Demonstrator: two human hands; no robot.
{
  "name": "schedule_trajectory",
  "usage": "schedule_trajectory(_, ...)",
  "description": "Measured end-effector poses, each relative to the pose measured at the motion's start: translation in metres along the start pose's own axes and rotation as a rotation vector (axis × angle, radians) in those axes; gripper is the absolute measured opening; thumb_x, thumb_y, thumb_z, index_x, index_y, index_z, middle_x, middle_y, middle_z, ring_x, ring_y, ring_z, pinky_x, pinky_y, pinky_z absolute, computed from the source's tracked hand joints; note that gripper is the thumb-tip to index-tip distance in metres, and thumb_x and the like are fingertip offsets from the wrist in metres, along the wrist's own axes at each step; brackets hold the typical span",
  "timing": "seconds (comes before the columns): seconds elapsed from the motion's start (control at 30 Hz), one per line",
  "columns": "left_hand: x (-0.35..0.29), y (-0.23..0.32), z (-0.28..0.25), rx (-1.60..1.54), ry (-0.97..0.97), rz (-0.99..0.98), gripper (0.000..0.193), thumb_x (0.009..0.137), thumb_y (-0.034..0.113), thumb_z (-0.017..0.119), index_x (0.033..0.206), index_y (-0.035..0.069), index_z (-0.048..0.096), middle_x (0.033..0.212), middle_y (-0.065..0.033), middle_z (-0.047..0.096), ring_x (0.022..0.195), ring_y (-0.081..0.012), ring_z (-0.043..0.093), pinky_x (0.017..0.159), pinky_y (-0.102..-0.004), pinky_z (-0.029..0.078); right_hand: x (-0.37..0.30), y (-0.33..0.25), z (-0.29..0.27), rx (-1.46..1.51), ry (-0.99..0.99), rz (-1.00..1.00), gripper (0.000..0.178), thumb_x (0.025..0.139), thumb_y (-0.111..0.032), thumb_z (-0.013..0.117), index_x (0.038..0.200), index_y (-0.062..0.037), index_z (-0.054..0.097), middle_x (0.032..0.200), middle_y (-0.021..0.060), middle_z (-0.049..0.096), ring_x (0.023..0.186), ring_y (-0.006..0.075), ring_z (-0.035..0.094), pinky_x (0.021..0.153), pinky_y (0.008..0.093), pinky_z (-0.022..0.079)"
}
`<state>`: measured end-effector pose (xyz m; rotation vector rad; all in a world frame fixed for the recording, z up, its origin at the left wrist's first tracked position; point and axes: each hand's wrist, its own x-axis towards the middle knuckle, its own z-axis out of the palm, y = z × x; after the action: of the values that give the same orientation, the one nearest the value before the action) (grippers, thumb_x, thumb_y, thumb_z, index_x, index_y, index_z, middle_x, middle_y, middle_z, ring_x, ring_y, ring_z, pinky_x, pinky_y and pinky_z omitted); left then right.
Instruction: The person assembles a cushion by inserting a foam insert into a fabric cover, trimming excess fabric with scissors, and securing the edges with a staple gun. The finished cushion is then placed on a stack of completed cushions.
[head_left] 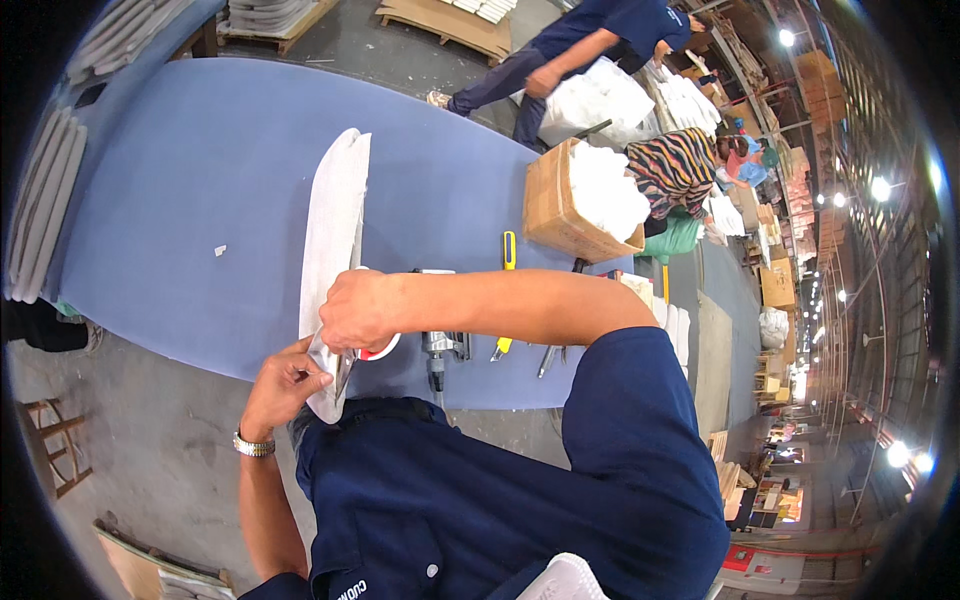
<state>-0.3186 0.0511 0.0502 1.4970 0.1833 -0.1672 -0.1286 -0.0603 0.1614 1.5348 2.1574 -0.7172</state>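
Note:
A long, narrow piece with rounded ends, covered in white wrapping (335,220), stands out over the blue table, its near end against my body. My left hand (284,385) pinches the wrapping's loose edge near that end between thumb and fingers. Just above it my right hand (357,312) is closed on the wrapping at the piece's side, its fingertips partly hidden. Beside the right hand shows a tape roll (385,349) with a red inner ring, partly covered by the hand and forearm. Whether the right hand also grips the tape, I cannot make out.
Right of my hands lie a power drill (437,350), a yellow utility knife (502,348) and a dark tool (547,361). A cardboard box (552,205) with white material stands at the table's right. Wrapped pieces (45,205) are stacked far left. Other people (590,50) work beyond the table.

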Motion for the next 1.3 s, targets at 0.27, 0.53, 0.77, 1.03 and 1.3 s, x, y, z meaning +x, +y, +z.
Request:
schedule_trajectory(0.27,0.001,0.009,0.005,0.051,0.039,0.016,0.022,0.089,0.009,0.077,0.079,-0.007,0.065,0.132,-0.0123,0.067,0.074,-0.0114,0.052,0.065,-0.0303,0.046,-0.008,0.002,0.002,-0.031,0.013,-0.033,0.013,0.076,-0.018,0.07,0.087,-0.0181,0.077,0.081,0.0117,0.074,0.086,0.0349,0.074,0.073,0.0471,0.059)
schedule_trajectory(0.53,0.0,-0.003,0.001,0.069,0.035,0.163,0.025,0.093,0.02,0.074,0.095,-0.005,0.07,0.128,-0.0107,0.066,0.097,-0.017,0.056,0.086,-0.0352,0.048,-0.007,-0.002,0.004,0.042,-0.033,0.034,0.038,0.073,-0.041,0.086,0.088,-0.0074,0.078,0.089,0.0158,0.075,0.09,0.0363,0.073,0.08,0.0461,0.059)
schedule_trajectory(0.77,0.003,-0.009,-0.004,0.117,0.013,0.11,0.029,0.093,0.023,0.076,0.081,-0.002,0.069,0.129,-0.0116,0.067,0.095,-0.0159,0.057,0.083,-0.0336,0.047,0.0,0.002,0.002,-0.027,0.022,-0.011,0.03,0.072,-0.032,0.086,0.091,-0.0103,0.076,0.08,0.012,0.072,0.084,0.0336,0.072,0.076,0.0456,0.056)
schedule_trajectory(1.03,0.006,-0.018,-0.002,0.093,0.019,0.127,0.028,0.093,0.023,0.076,0.083,-0.002,0.069,0.13,-0.0112,0.066,0.092,-0.0145,0.056,0.082,-0.0326,0.046,-0.001,0.006,0.004,-0.07,0.072,-0.074,0.021,0.075,-0.025,0.08,0.089,-0.0109,0.076,0.077,0.0114,0.071,0.08,0.0336,0.072,0.074,0.0455,0.056)
schedule_trajectory(1.3,0.002,-0.012,-0.006,0.028,0.021,0.118,0.023,0.094,0.018,0.075,0.084,-0.002,0.07,0.13,-0.0078,0.065,0.092,-0.0128,0.055,0.083,-0.0302,0.046,0.003,0.003,-0.003,-0.13,0.083,-0.115,0.011,0.073,-0.008,0.066,0.082,-0.0088,0.072,0.074,0.0127,0.068,0.079,0.0344,0.071,0.075,0.0463,0.054)
